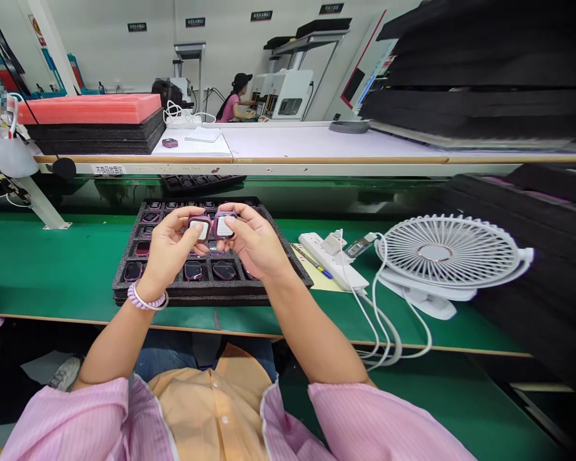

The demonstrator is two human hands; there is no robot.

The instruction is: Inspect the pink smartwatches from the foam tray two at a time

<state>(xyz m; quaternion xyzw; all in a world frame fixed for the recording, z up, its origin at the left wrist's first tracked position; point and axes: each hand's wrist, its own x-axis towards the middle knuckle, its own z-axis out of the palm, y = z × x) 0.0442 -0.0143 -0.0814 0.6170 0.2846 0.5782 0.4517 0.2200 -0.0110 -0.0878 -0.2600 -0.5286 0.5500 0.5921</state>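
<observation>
Both hands are raised over a black foam tray (125,292) with purple-framed watch cases in its compartments. My left hand (166,246) is closed on a purple watch case (199,229) with a lit white screen, thumb on its face. Close beside it, my right hand (254,240) grips a second purple watch case (224,225), whose screen is also bright, with the thumb at its edge. What the screens show is too small to read. Dark-screened watch cases (192,270) lie in the tray's front row; my hands hide part of the middle rows.
Right of the tray are a pen (324,272), a white power strip (333,259) with cables, and a white fan (436,253). A shelf (288,169) crosses behind, carrying pink foam (91,109) and stacked black foam (470,77). A person (235,102) sits beyond.
</observation>
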